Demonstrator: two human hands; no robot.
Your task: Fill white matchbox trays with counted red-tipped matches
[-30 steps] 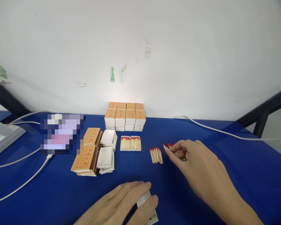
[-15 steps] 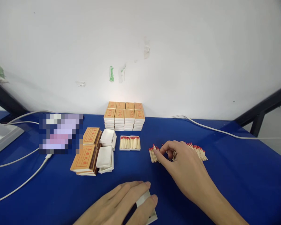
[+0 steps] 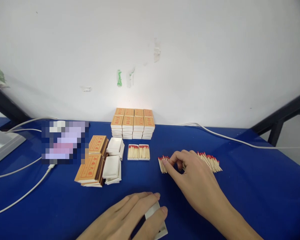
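Note:
My left hand rests at the front over a white matchbox tray, fingers on its far end and thumb along its near side. Most of that tray is hidden under the hand. Farther right, my right hand is curled down into a row of red-tipped matches. Its thumb presses beside a small bunch of matches at the row's left end, and the bent fingers close in from the other side. The palm covers the middle of the row.
Two filled trays stand side by side in the middle. Behind them is a block of stacked matchboxes. To the left lie orange matchbox sleeves and stacked white trays. White cables and a blurred-out object lie farther left.
My right hand has shifted slightly left, its thumb now lower on the left bunch of matches. The left hand and its tray have stayed almost still.

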